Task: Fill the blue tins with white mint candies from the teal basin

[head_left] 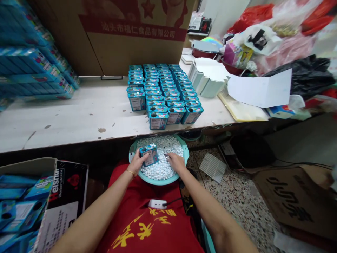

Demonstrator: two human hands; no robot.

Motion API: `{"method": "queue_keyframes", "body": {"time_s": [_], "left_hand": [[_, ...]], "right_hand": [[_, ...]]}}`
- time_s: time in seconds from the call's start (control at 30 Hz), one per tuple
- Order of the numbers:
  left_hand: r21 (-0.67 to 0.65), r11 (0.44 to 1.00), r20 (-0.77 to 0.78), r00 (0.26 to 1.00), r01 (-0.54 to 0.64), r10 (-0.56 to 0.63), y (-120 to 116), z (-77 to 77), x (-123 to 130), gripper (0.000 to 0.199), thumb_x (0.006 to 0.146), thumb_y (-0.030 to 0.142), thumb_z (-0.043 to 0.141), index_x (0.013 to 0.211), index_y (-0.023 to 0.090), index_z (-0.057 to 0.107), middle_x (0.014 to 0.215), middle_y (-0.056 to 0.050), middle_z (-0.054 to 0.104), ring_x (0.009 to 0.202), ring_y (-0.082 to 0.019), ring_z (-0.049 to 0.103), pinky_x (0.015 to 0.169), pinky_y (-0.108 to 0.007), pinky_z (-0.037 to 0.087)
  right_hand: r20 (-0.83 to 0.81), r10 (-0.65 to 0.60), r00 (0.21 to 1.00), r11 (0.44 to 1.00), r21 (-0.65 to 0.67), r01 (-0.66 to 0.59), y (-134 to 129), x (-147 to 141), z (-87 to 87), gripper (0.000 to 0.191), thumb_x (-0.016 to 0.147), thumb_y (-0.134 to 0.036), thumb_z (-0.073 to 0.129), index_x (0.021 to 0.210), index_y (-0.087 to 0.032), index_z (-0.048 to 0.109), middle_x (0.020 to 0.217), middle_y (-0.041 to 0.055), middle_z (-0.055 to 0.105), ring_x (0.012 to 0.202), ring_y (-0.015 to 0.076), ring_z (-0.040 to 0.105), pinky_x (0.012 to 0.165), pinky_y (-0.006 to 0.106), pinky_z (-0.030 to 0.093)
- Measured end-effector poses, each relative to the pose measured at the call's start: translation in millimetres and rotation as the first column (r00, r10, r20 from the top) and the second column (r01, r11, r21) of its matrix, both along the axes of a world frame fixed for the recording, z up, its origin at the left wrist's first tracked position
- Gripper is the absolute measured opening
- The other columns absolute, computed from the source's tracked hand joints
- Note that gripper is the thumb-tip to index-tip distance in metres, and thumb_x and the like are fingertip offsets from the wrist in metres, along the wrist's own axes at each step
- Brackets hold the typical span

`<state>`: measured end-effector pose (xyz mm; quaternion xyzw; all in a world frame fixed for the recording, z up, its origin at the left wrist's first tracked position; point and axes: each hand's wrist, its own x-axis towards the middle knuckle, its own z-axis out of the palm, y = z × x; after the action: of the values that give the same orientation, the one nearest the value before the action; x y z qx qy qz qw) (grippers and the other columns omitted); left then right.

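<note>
Two hands work over a turquoise basin [161, 182] of white pellets [158, 172]: the left hand [136, 162] is clamped on a blue printed box [149, 156], tilted above them; the right hand [176, 162] is low over the pellets, its grip too small to tell. Beyond the rim runs the chipped counter [100, 109] edge, then rows of blue boxes [158, 122], with counter surface stretching left, and a cardboard carton [116, 45] behind

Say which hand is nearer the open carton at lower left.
Left. The left hand, holding a blue box, is at the near-carton side of the basin; the right hand is at the side farther from the carton.
</note>
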<state>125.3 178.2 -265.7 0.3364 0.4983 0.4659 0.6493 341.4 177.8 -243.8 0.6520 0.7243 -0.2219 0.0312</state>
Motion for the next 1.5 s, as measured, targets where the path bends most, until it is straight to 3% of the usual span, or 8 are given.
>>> {"method": "queue_keyframes", "body": {"time_s": [0.2,0.43,0.73,0.9,1.1,1.27,1.4,1.5], "left_hand": [[0.116,0.988,-0.169,0.982,0.101,-0.08,-2.2,19.1,-13.1,0.044,0.069,0.041,0.06,0.105,0.02,0.045,0.1,-0.004,0.059,0.091,-0.017,0.057,0.084,-0.035,0.045],[0.301,0.945,-0.491,0.87,0.13,0.037,-10.8,36.5,-38.1,0.04,0.069,0.037,0.06,0.102,0.018,0.048,0.09,-0.002,0.056,0.085,-0.016,0.054,0.082,-0.031,0.043],[0.356,0.902,-0.678,0.732,0.246,0.069,-8.9,41.2,-12.1,0.038,0.071,0.032,0.057,0.106,0.019,0.05,0.097,-0.004,0.058,0.088,-0.018,0.055,0.081,-0.029,0.042],[0.36,0.892,-0.701,0.71,0.275,0.064,-10.3,40.7,-12.2,0.037,0.071,0.029,0.058,0.106,0.019,0.05,0.097,-0.005,0.06,0.088,-0.019,0.056,0.08,-0.03,0.043],[0.39,0.892,-0.675,0.73,0.228,0.108,-10.5,32.4,-12.8,0.039,0.07,0.025,0.059,0.106,0.018,0.05,0.1,-0.006,0.059,0.093,-0.02,0.055,0.084,-0.032,0.042],[0.423,0.89,-0.59,0.798,0.171,0.127,-15.3,26.5,-24.7,0.036,0.07,0.025,0.059,0.105,0.019,0.05,0.102,-0.005,0.058,0.093,-0.019,0.055,0.085,-0.032,0.042],[0.381,0.912,-0.537,0.839,0.151,0.085,-16.3,18.1,-30.5,0.037,0.07,0.03,0.06,0.104,0.019,0.05,0.097,-0.004,0.057,0.09,-0.018,0.055,0.084,-0.031,0.042],[0.301,0.952,-0.47,0.877,0.054,0.099,-11.4,6.5,-24.2,0.038,0.07,0.033,0.059,0.104,0.019,0.047,0.094,-0.004,0.056,0.088,-0.017,0.054,0.083,-0.032,0.043]], "right_hand": [[-0.343,-0.091,0.935,0.996,-0.01,0.093,8.4,0.4,-3.3,0.031,0.077,-0.027,0.051,0.108,-0.024,0.056,0.106,0.0008,0.063,0.096,0.0161,0.056,0.083,0.028,0.042],[-0.469,0.051,0.882,0.998,0.062,-0.025,17.2,22.7,72.3,0.028,0.075,-0.026,0.053,0.102,-0.019,0.061,0.095,0.0027,0.065,0.088,0.016,0.058,0.08,0.028,0.043],[0.016,0.349,0.937,0.934,0.074,-0.349,23.7,-22.8,153.3,0.028,0.078,-0.033,0.049,0.102,-0.027,0.062,0.097,0.0021,0.067,0.09,0.0196,0.059,0.075,0.028,0.043],[0.323,0.426,0.845,0.893,0.001,-0.45,22.7,-51.9,173.1,0.027,0.08,-0.034,0.044,0.098,-0.025,0.062,0.093,0.0066,0.066,0.084,0.0221,0.061,0.069,0.031,0.043],[0.373,0.447,0.813,0.871,0.024,-0.49,16.8,-63.2,183.9,0.025,0.083,-0.028,0.039,0.097,-0.021,0.059,0.092,0.0071,0.064,0.082,0.0194,0.06,0.068,0.029,0.041],[0.297,0.343,0.891,0.916,0.105,-0.388,7.7,-6.2,163.3,0.027,0.085,-0.031,0.038,0.107,-0.025,0.054,0.1,0.0029,0.062,0.092,0.0157,0.057,0.07,0.024,0.04],[0.277,0.236,0.932,0.969,0.007,-0.247,4.0,37.7,98.5,0.024,0.083,-0.029,0.042,0.101,-0.025,0.058,0.099,0.0027,0.063,0.09,0.0162,0.058,0.07,0.024,0.04],[0.174,0.148,0.974,0.989,-0.027,-0.146,3.4,29.7,39.4,0.025,0.082,-0.027,0.043,0.102,-0.025,0.059,0.103,0.0035,0.063,0.094,0.0173,0.057,0.075,0.026,0.04]]}}
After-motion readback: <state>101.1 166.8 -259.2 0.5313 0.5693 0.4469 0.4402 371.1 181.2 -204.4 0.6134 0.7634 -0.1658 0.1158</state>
